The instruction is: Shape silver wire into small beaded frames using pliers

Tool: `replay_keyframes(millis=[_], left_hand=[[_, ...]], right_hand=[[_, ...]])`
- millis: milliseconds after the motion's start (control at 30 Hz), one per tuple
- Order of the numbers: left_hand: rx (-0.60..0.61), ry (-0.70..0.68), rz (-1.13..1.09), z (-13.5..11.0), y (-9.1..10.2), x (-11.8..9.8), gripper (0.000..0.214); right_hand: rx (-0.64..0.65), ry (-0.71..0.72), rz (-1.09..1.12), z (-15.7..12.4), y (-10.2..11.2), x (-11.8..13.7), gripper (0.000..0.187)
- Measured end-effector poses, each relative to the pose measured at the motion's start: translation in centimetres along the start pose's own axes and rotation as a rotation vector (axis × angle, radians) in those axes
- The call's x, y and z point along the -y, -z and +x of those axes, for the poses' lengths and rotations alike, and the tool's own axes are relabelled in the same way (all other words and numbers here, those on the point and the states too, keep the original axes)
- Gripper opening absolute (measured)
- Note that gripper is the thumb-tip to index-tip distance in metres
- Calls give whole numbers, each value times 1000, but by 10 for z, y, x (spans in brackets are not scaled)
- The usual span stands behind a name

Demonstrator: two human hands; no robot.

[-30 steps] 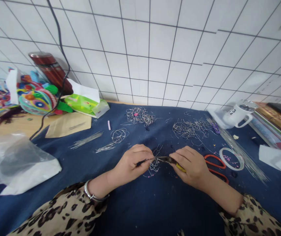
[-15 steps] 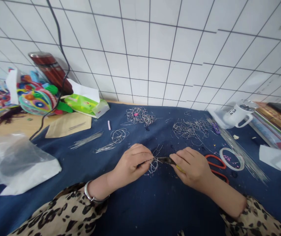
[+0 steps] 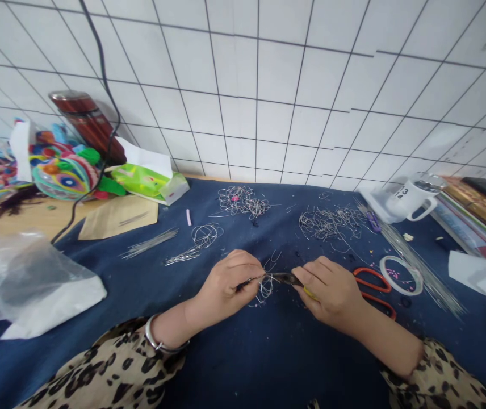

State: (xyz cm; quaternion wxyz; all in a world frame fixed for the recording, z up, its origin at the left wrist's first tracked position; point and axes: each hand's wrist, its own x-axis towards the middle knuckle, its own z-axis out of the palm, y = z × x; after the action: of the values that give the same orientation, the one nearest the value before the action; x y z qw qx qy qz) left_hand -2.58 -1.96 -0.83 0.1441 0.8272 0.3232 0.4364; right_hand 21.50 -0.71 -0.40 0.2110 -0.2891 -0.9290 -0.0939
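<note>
My left hand is closed in a pinch on thin silvery wire, whose end sticks out past the fingertips. My right hand grips a pair of pliers by the handles, of which a bit of yellow shows. The dark jaws point left and meet the wire just off my left fingertips; whether they are fully closed I cannot tell. Right below the jaws lies a small looped wire piece on the dark blue cloth. Short bent wire bits lie just behind.
Wire tangles and straight wires spread across the cloth. Red-handled scissors and a clear ring-shaped dish with pink beads sit right of my right hand. A white mug stands back right; a plastic bag lies left.
Both hands keep nearly the same place. The pliers and my right hand have shifted very slightly; the wire stays between my left fingers.
</note>
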Motion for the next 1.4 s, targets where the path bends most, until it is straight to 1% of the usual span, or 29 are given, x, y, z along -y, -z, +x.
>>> replay_keyframes(millis=[233, 500, 667, 900, 1033, 1267, 1400], left_hand=[[21, 13, -18, 0, 1, 0, 17], [11, -1, -4, 1, 0, -1, 17], [12, -26, 8, 0, -1, 2, 17], [-18, -75, 82, -1, -2, 4, 17], [-12, -102, 117, -2, -1, 5, 18], [12, -96, 151, -2, 1, 4, 15], [23, -85, 161, -2, 1, 4, 15]], right_hand=[[35, 7, -1, -1, 0, 2, 25], [15, 9, -27, -2, -2, 2, 24], [1, -12, 13, 0, 0, 2, 22], [31, -74, 104, 3, 6, 6, 18], [40, -67, 77, 2, 7, 7, 20], [11, -40, 5, 2, 5, 8, 21], [19, -41, -11, 2, 4, 9, 21]])
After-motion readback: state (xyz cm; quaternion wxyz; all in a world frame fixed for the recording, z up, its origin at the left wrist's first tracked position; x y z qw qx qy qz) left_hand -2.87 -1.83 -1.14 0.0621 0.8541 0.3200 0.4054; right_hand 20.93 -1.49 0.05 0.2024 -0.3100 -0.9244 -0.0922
